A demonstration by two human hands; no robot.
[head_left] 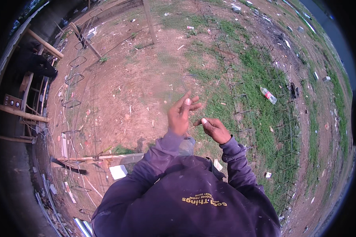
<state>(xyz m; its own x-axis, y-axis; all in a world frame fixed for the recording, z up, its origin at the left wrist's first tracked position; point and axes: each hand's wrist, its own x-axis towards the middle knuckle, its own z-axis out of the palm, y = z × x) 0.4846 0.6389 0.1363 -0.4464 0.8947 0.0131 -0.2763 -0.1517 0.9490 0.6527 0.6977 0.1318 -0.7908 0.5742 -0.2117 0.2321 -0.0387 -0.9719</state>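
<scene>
My left hand [181, 112] is raised near the middle, palm partly up, fingers apart and slightly bent; I see nothing clearly held in it. My right hand [216, 130], just below and to its right, has thumb and forefinger close together in a pinch; anything thin between them is too small to make out. Below my hands a grey translucent object [186, 146], perhaps a bag, is partly hidden by my dark sweatshirt. A wooden board [122, 160] lies across the ground to the lower left, beside a white piece [118, 171].
Long rebar cages [237, 94] lie on grass at the right, near a plastic bottle [268, 95]. Wire stirrups [75, 79] and wooden posts [89, 45] stand at the upper left. At the left edge is a timber structure [23, 110] with a dark, unclear shape [43, 67].
</scene>
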